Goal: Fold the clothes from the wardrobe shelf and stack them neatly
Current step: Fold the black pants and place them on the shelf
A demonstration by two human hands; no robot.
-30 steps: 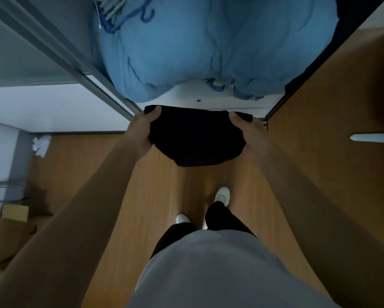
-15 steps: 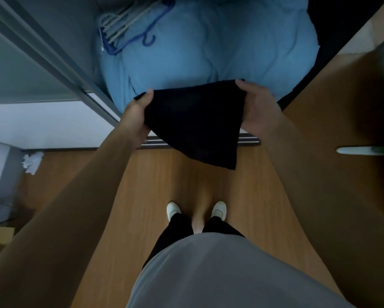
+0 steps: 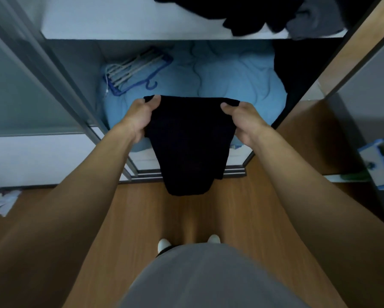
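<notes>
Black garment (image 3: 187, 147), partly folded, top edge pinched between left hand (image 3: 140, 117) and right hand (image 3: 244, 121) fingers, hanging below them; unfolded clothes (image 3: 264, 16) heaped on shelf (image 3: 120, 23) beyond, no stack visible.

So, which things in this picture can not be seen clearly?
- Head view, black garment: too dark to tell its type or folds.
- Head view, clothes pile on the upper shelf: cut off by the top edge.
- Both hands: left hand and right hand have their fingers hidden behind the cloth.
</notes>
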